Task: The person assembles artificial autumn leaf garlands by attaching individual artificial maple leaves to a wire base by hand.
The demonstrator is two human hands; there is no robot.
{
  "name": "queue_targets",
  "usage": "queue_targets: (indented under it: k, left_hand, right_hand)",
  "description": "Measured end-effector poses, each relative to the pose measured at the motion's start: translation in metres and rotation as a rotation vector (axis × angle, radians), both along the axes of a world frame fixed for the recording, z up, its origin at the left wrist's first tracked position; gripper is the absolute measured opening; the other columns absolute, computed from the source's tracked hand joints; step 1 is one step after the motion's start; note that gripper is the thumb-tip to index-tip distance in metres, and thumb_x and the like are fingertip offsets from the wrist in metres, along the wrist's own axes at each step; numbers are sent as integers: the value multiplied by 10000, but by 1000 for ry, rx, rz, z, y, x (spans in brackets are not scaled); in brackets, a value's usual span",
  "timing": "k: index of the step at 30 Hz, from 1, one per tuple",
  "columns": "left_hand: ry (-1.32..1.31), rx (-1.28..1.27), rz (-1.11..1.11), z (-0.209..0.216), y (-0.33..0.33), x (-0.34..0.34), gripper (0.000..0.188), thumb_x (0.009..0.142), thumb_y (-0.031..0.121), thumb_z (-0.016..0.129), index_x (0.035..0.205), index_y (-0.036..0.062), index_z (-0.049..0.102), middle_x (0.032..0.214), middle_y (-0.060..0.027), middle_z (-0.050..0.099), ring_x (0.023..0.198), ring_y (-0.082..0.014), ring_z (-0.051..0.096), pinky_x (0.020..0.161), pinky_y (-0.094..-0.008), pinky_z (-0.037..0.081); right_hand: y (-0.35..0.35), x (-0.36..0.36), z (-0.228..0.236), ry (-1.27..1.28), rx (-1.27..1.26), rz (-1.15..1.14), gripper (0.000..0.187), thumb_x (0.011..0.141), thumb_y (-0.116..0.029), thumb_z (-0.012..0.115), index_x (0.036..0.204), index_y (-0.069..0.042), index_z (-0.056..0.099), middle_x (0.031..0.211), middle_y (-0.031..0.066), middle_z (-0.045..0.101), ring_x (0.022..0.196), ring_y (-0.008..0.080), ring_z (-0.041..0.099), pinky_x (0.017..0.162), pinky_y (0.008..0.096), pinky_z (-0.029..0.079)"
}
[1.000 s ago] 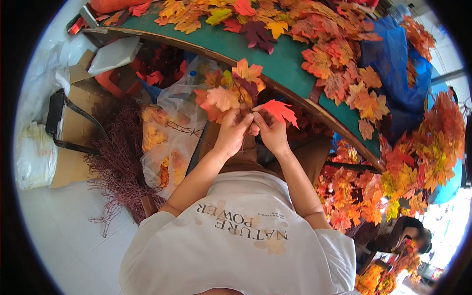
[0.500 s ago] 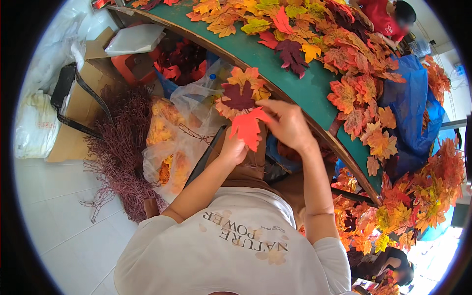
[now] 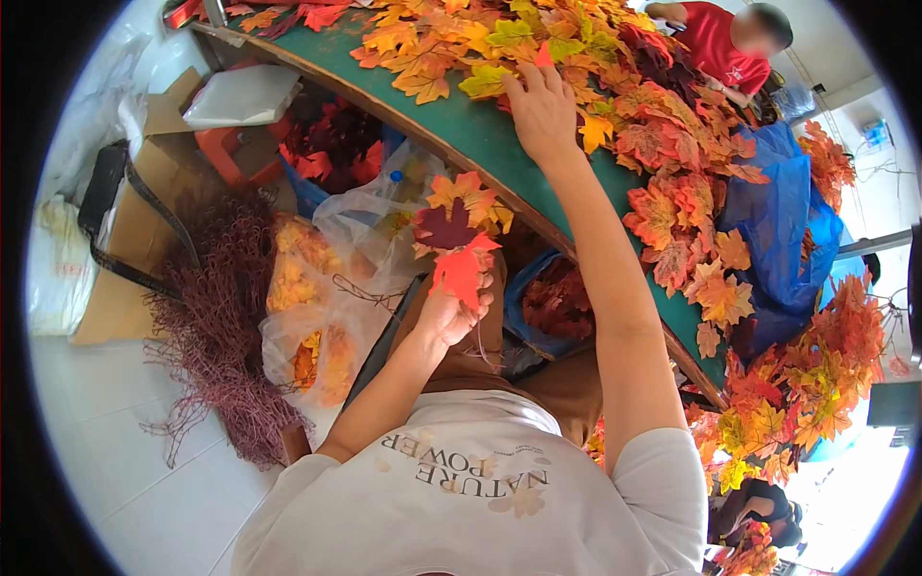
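Observation:
In front of my body my left hand (image 3: 455, 312) is closed around the lower end of a spray of artificial maple leaves. In this spray a bright red leaf (image 3: 459, 272) lies nearest the fingers, a dark purple leaf (image 3: 445, 225) is above it, and orange leaves (image 3: 459, 195) fan out behind. Thin stems hang below the hand. My right hand (image 3: 545, 106) reaches over the green table, fingers stretched out onto loose leaves at the pile's near edge. A red leaf tip (image 3: 545, 55) shows beyond the fingertips; the palm hides what lies beneath.
Loose maple leaves (image 3: 663, 144) cover much of the green table (image 3: 423, 120). Below it are a clear bag of orange leaves (image 3: 303, 269), a bundle of purplish twigs (image 3: 226, 317) and a cardboard box (image 3: 125, 259). A blue bag (image 3: 773, 211) hangs at right; a person in red (image 3: 720, 43) is beyond.
My right hand has left the held spray and moved up and away to the leaf pile. My left hand still grips the spray, slightly lower and further left.

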State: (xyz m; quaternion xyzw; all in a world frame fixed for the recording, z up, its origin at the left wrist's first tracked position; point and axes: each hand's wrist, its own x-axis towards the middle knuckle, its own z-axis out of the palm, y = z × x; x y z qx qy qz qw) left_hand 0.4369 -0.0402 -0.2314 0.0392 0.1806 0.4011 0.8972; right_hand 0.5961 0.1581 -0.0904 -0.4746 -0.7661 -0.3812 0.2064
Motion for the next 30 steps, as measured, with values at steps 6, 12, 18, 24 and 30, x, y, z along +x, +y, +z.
queue_targets:
  k: [6, 12, 18, 24, 30]
  left_hand:
    - [-8, -7, 9, -17, 4, 1, 180, 893, 269, 553, 1002, 126, 554, 841, -18, 579, 646, -156, 561, 516, -232, 449]
    - [-55, -24, 23, -13, 3, -2, 205, 882, 233, 570, 1045, 110, 544, 857, -29, 591, 660, -172, 580, 538, -241, 485]
    - [45, 25, 14, 8, -2, -1, 205, 850, 124, 609, 1043, 99, 542, 890, -41, 609, 652, -150, 587, 497, -214, 473]
    - [89, 81, 95, 39, -5, 2, 90, 855, 75, 579, 940, 93, 555, 886, -55, 620, 650, -134, 587, 459, -201, 453]
    - [91, 161, 114, 51, -11, 8, 190, 850, 53, 584, 1023, 101, 524, 830, -7, 577, 636, -158, 589, 509, -232, 448]
  right_hand:
    - [36, 20, 2, 75, -452, -261, 334, 806, -44, 519, 1130, -87, 589, 1054, 122, 602, 936, 323, 593, 752, 432, 492]
    - [23, 45, 16, 247, -394, -46, 250, 806, -43, 531, 1020, -72, 657, 903, 152, 643, 816, 314, 624, 712, 400, 505]
    - [18, 62, 35, 455, -76, 125, 125, 806, -158, 640, 855, -62, 703, 801, 100, 661, 757, 267, 642, 668, 367, 514]
    - [0, 85, 43, 2023, -260, 465, 98, 840, -52, 595, 841, 33, 644, 801, 105, 644, 720, 184, 636, 649, 289, 559]
    - [-103, 75, 8, 2387, -422, 791, 89, 844, -9, 586, 867, 77, 586, 833, 116, 625, 759, 188, 636, 730, 260, 571]
